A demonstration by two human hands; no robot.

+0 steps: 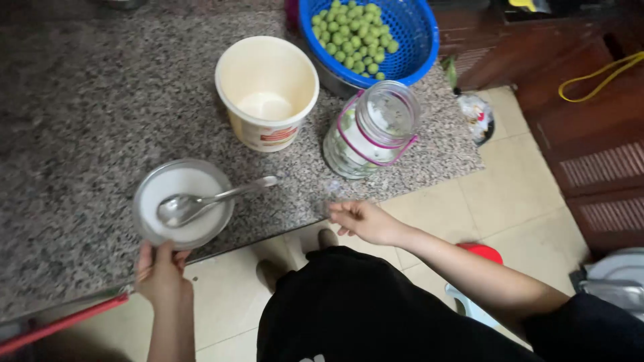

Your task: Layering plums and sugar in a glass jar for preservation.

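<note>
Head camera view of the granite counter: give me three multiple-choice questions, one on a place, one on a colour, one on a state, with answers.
1. Where does the metal spoon lie?
A. In the round metal bowl of white powder
B. In the cream plastic bucket
C. On the floor

2. What colour is the plastic basket holding the small green round fruits?
A. Red
B. Blue
C. Yellow

3. What is the left hand doing?
A. Lifting the clear glass jar with the pink handle
B. Holding the bowl's near rim
C. Hanging off the counter

Answers: 1 A, the spoon's scoop rests on the powder; 2 B, the mesh wall is blue; 3 B, its fingers meet the rim, while the right hand rests empty at the grey speckled granite counter edge.
</note>
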